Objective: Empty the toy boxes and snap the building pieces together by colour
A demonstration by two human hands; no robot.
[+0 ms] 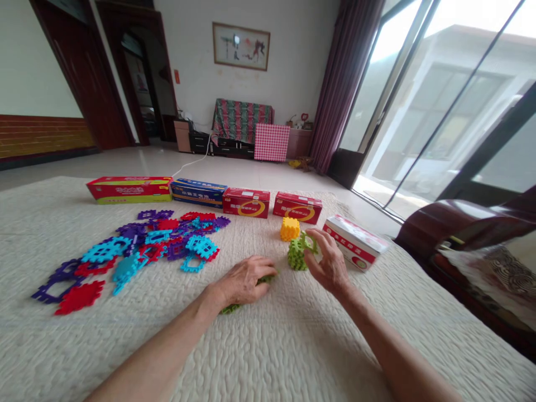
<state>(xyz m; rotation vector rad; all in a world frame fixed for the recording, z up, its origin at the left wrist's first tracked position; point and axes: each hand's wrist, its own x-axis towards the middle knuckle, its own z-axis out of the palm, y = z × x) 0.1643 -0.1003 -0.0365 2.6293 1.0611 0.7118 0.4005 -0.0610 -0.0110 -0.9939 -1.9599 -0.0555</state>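
Observation:
My left hand [247,279] is closed, its fingers curled over a green plastic building piece [267,278] that they mostly hide. Another green piece [230,309] lies flat on the quilted cover, partly under that wrist. My right hand [330,261] pinches a green window-frame piece [312,243] between thumb and fingers, against the right side of a stack of green notched pieces [297,255]. Just behind stands a stack of yellow notched pieces [290,229]. Off to the left, purple [62,282], red [80,297] and light-blue pieces [106,249] lie in a loose, overlapping heap.
A row of boxes borders the far side: a red-and-green box [129,190], a blue box [199,192] and two red boxes [246,202] [297,207]. A white-and-red box [355,241] sits angled beside my right hand. A dark wooden armchair [452,234] stands at right.

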